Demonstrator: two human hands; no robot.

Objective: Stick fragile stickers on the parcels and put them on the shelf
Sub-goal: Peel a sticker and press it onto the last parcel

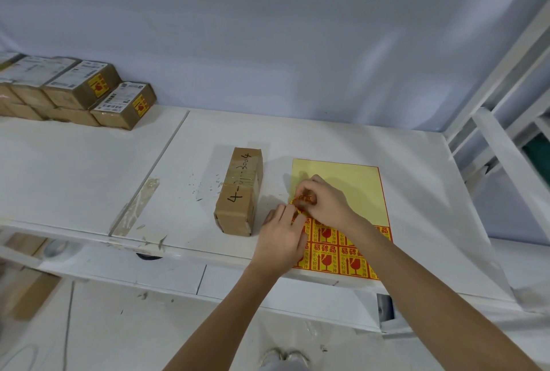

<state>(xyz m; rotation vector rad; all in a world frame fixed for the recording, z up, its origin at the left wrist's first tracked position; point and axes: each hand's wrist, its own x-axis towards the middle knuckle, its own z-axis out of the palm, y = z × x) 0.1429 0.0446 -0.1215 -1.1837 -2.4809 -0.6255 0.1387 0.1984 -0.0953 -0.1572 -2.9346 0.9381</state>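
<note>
the long brown cardboard parcel with black handwriting on its top point(239, 190) lies on the white tabletop point(327, 144) and is the landmark here; no yellow label shows on the faces in view. just to its right lies the yellow sheet of red-printed fragile stickers point(342, 219), its far part already stripped to bare pale backing, its near rows still full. over the sheet's left edge, the right hand point(326, 202) has its fingers point(306, 192) curled and pinching one yellow and red sticker point(301, 202) that is lifting off the backing. the left hand point(281, 239), nearer than the parcel's right front corner, rests on the sheet with its fingertips at the same sticker; whether they pinch it or only hold the sheet down i cannot tell.

my judgement: the work is partly done. far to the parcel's left, at the back by the wall, stands a stack of small brown cardboard boxes point(74, 93), and two of them carry yellow fragile labels. left for this parcel: freeing the sticker, pressing it on, and moving the parcel away to the shelf.

nothing lies between the sticker and the parcel. a strip of old tape residue point(134, 210) marks the tabletop to the parcel's left, off the path.
</note>
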